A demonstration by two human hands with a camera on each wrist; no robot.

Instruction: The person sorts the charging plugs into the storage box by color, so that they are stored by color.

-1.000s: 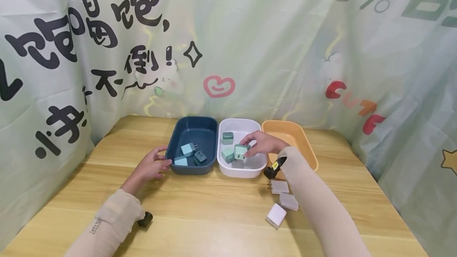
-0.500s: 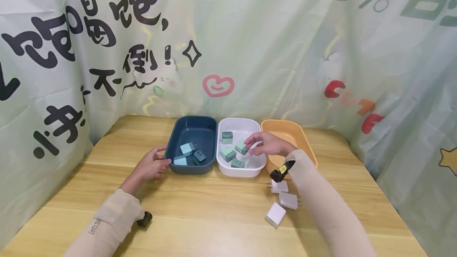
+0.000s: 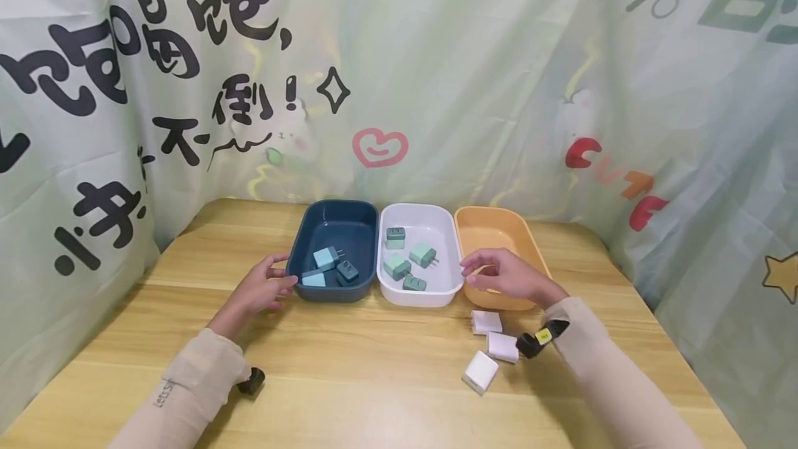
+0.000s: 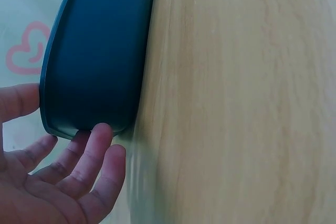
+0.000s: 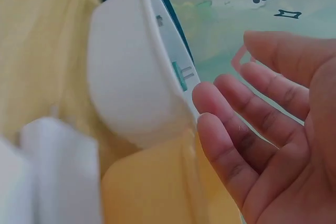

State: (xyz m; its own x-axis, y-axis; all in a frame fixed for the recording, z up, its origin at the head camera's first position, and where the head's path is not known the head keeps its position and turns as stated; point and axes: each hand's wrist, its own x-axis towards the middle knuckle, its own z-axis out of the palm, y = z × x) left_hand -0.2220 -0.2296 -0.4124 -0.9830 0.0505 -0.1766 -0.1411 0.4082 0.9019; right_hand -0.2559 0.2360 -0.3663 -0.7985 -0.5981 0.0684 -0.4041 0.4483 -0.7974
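Observation:
At the left end of the dark blue bin (image 3: 332,294), my left hand (image 3: 262,287) rests its thumb and fingertips against the outside; the left wrist view shows these fingers (image 4: 97,156) loosely bent along the wall. Two light blue charger plugs (image 3: 325,257) and a dark blue one (image 3: 347,271) lie in that bin. Several green charger plugs (image 3: 423,253) lie in the white bin (image 3: 419,298). My right hand (image 3: 508,274) hangs over the front of the yellow bin (image 3: 495,215) with relaxed fingers, holding nothing, its fingertips close to the white bin's right rim.
Three white charger plugs (image 3: 480,373) lie on the wooden table (image 3: 349,380) in front of the yellow bin. The bins stand side by side near the back edge. A printed curtain (image 3: 436,89) hangs behind and along both sides.
A green charger plug in my right hand was let go into the white bin. The right hand then drew back rightward, over the yellow bin. My left hand stayed at the blue bin.

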